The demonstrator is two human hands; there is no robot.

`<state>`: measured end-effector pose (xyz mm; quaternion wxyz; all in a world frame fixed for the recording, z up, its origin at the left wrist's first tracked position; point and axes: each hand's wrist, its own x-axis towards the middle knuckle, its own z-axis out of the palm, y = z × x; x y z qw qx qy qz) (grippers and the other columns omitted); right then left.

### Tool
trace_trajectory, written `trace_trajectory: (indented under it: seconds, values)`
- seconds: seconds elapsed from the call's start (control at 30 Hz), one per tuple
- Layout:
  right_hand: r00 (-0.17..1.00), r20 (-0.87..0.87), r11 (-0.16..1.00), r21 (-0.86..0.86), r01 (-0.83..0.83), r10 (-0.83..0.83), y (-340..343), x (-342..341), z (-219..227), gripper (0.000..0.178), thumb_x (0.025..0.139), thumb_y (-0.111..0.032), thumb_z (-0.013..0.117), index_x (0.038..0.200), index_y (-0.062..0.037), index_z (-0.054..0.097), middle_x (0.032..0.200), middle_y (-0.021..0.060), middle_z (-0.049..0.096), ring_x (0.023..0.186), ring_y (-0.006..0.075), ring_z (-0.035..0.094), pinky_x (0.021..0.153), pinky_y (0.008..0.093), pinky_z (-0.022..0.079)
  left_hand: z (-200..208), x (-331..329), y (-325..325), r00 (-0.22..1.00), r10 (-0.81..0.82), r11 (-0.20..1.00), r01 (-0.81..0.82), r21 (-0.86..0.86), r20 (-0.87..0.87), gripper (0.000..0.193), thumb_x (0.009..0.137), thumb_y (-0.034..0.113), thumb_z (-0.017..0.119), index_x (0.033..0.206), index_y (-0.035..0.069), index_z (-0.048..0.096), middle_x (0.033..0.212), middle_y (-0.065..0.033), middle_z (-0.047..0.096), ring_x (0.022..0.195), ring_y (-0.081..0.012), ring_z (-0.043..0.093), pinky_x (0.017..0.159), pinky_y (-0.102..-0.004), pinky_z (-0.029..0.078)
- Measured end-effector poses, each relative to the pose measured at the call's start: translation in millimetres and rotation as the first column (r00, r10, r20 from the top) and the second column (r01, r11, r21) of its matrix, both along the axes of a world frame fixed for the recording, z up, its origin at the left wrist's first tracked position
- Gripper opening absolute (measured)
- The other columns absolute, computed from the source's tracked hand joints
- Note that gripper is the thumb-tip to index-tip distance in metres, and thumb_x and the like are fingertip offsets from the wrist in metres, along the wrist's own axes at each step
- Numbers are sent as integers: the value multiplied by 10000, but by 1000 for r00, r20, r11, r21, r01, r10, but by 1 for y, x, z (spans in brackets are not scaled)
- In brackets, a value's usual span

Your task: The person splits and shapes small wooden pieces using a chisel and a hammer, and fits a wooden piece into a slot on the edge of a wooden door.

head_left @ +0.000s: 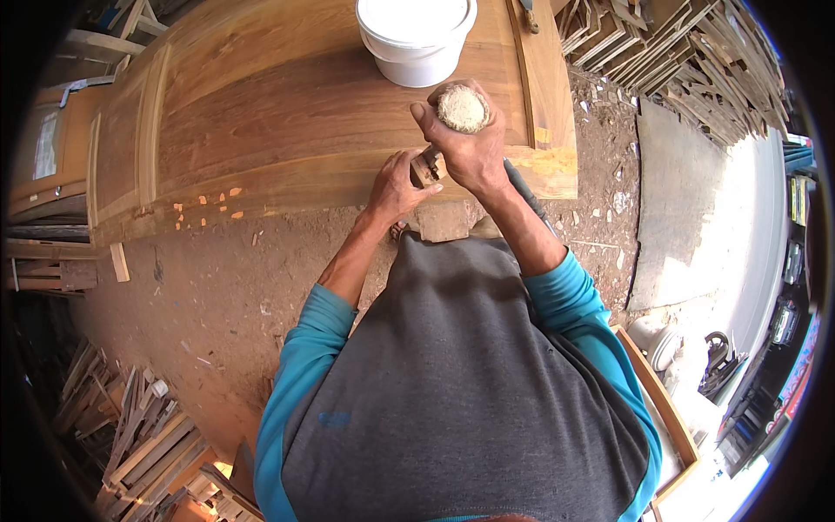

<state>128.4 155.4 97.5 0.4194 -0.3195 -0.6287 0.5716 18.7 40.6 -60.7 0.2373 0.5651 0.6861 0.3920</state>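
Note:
My right hand (474, 157) is wrapped round a thick, round wooden piece (464, 109). Its pale, frayed end faces up and the rest is hidden in my grip. Just below and to the left, my left hand (396, 187) grips a small brown wooden block (427, 169) with a dark notch, at the near edge of the wooden door panel (278, 104). The two hands are close together. A white lidded bucket (417, 52) stands on the panel beyond them. Past my right wrist, a dark rod (526, 191) shows partly behind the forearm.
A wooden-handled tool (529, 17) lies at the panel's far right. Orange flakes (222, 209) dot its near left edge. A squared wood piece (444, 222) is close to my body. Stacked offcuts (713, 70) stand at far right, scrap wood (148, 444) at lower left.

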Motion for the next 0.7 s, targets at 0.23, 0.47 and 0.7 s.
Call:
trace_trajectory:
  seconds: [0.23,0.47,0.7]
  values:
    - [935,114,941,3,-338,335,-1,32,49,174,829,-90,785,949,-17,683,853,27,681,772,88,637,717,281,538,42,1,-22,985,-157,977,165,-132,65,692,746,229,903,1323,39,572,1220,-218,674,1163,-395,650,1004,-478,528]
    - [959,-57,954,-104,-283,278,19,48,63,180,805,-40,769,972,-3,711,847,47,708,729,93,683,649,262,568,89,-10,-6,967,-82,939,156,-306,242,653,796,224,881,1331,21,568,1224,-200,704,1170,-297,681,1030,-397,518]
    - [923,-341,980,-21,-197,178,26,83,100,329,883,-128,829,1109,42,660,805,92,723,694,152,717,581,263,607,79,-3,-13,951,60,979,3,-205,302,661,795,168,883,1352,2,570,1199,-119,714,1122,-187,673,1005,-340,525]
